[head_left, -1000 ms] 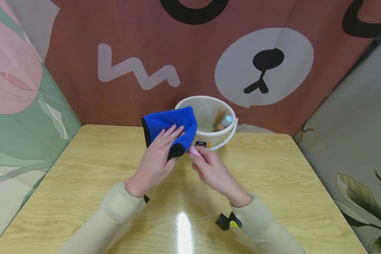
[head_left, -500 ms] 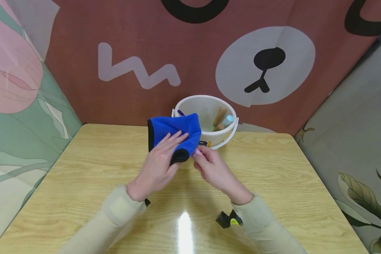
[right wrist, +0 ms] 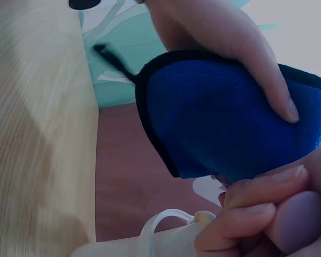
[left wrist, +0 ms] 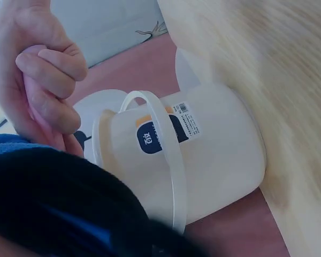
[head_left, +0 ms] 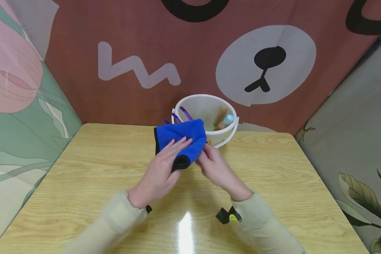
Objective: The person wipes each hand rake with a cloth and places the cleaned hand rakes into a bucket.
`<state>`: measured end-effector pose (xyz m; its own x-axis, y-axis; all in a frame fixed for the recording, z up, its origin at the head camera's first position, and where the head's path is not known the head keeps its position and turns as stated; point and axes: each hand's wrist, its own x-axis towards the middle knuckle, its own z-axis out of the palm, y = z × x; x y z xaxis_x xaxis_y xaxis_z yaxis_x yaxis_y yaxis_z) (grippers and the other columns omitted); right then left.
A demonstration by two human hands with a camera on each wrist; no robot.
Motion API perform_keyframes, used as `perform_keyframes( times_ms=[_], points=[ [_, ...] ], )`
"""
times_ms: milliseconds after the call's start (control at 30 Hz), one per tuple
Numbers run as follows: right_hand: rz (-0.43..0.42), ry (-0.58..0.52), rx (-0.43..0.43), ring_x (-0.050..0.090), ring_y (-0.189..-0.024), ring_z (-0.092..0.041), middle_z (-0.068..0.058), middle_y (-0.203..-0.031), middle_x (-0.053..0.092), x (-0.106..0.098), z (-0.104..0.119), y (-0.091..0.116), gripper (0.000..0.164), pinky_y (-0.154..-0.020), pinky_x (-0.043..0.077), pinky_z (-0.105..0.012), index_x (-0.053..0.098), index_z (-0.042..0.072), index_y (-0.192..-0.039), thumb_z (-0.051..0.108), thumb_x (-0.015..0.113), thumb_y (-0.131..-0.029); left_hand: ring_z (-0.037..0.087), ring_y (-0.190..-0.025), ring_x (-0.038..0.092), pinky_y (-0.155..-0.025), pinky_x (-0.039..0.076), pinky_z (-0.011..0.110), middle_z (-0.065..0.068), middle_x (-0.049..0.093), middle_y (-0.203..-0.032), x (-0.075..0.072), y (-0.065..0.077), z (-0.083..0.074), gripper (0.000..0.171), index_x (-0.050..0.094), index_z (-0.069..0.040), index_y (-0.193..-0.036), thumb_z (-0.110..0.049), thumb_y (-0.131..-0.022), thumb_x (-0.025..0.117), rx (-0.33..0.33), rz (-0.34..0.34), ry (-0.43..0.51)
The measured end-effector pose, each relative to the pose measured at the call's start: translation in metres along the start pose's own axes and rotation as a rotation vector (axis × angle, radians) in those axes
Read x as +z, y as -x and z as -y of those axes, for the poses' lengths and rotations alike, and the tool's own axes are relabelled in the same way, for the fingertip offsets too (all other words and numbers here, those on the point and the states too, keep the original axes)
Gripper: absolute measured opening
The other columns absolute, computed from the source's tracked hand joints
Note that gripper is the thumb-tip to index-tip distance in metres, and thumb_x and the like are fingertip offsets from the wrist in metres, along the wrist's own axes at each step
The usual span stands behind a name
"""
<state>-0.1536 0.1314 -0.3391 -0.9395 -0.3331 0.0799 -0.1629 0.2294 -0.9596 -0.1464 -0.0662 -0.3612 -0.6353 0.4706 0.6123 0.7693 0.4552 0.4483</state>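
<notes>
My left hand grips a blue cloth with black edging, fingers flat on top and thumb on its other side in the right wrist view. My right hand is curled round the pink handle of a hand rake, with the handle's rounded end showing in the right wrist view. Purple prongs stick out beyond the cloth's far edge. The cloth hides the middle of the rake. Both hands are above the table, close in front of the white bucket.
The bucket stands upright at the table's back edge, its handle hanging down in front. Inside it lie a wooden handle and a light blue handle end. The wooden table meets a printed backdrop.
Both hands and the cloth have shifted slightly right and toward the person. Purple prongs have come into view past the cloth, while the pink handle has become hidden in the head view.
</notes>
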Motion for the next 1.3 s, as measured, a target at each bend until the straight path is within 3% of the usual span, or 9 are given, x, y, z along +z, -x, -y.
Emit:
perform_keyframes(
  times_ms=[167,400,667,867,1033,1300],
  points=[
    [-0.007,0.048,-0.011,0.04,-0.045,-0.014,-0.003,-0.063,0.044,-0.001,-0.001,0.0,0.041,-0.044,0.034,-0.022,0.056,0.0,-0.139,0.024,0.041,-0.109,0.023,-0.15,0.037,-0.124,0.027,0.047,0.011,0.05,-0.157,0.002,-0.004,0.0,0.054,0.05,0.001,-0.151,-0.005,-0.097,0.055,-0.027,0.015,-0.062],
    [-0.044,0.173,-0.074,0.04,-0.049,-0.015,-0.002,-0.062,0.042,0.002,-0.002,0.0,0.023,-0.046,0.033,-0.025,0.061,0.001,-0.105,0.018,0.044,-0.107,0.025,-0.15,0.037,-0.124,0.027,0.047,0.012,0.048,-0.158,-0.001,-0.011,0.003,0.052,0.052,0.001,-0.149,-0.006,-0.097,0.055,-0.108,0.049,-0.117],
    [-0.023,0.231,-0.055,0.048,-0.055,-0.017,-0.008,-0.071,0.052,0.005,0.002,0.005,0.031,-0.049,0.041,-0.027,0.062,0.003,-0.125,0.022,0.046,-0.107,0.025,-0.152,0.035,-0.123,0.03,0.045,0.012,0.045,-0.161,0.002,-0.015,0.015,0.053,0.052,0.003,-0.149,-0.009,-0.097,0.059,-0.115,0.013,-0.158],
    [0.011,0.267,-0.017,0.047,-0.053,-0.014,-0.006,-0.072,0.054,0.012,0.0,0.008,0.035,-0.047,0.042,-0.026,0.062,0.002,-0.131,0.022,0.048,-0.106,0.031,-0.148,0.04,-0.121,0.033,0.047,0.018,0.049,-0.157,0.0,-0.019,0.029,0.056,0.053,0.007,-0.146,-0.013,-0.095,0.065,-0.115,-0.051,-0.284],
    [0.021,0.291,-0.041,0.046,-0.053,-0.013,-0.003,-0.071,0.053,0.016,-0.003,0.008,0.037,-0.048,0.042,-0.027,0.062,0.005,-0.135,0.025,0.047,-0.107,0.031,-0.149,0.039,-0.123,0.029,0.048,0.019,0.048,-0.157,-0.004,-0.02,0.036,0.059,0.053,0.006,-0.147,-0.022,-0.096,0.066,-0.125,-0.029,-0.384],
    [0.008,0.302,-0.027,0.047,-0.056,-0.012,-0.002,-0.073,0.054,0.016,-0.005,0.006,0.037,-0.049,0.042,-0.027,0.062,0.003,-0.135,0.023,0.048,-0.107,0.029,-0.15,0.036,-0.124,0.027,0.045,0.017,0.047,-0.159,-0.004,-0.023,0.041,0.058,0.052,0.005,-0.148,-0.022,-0.097,0.063,-0.142,-0.002,-0.396]
  ],
)
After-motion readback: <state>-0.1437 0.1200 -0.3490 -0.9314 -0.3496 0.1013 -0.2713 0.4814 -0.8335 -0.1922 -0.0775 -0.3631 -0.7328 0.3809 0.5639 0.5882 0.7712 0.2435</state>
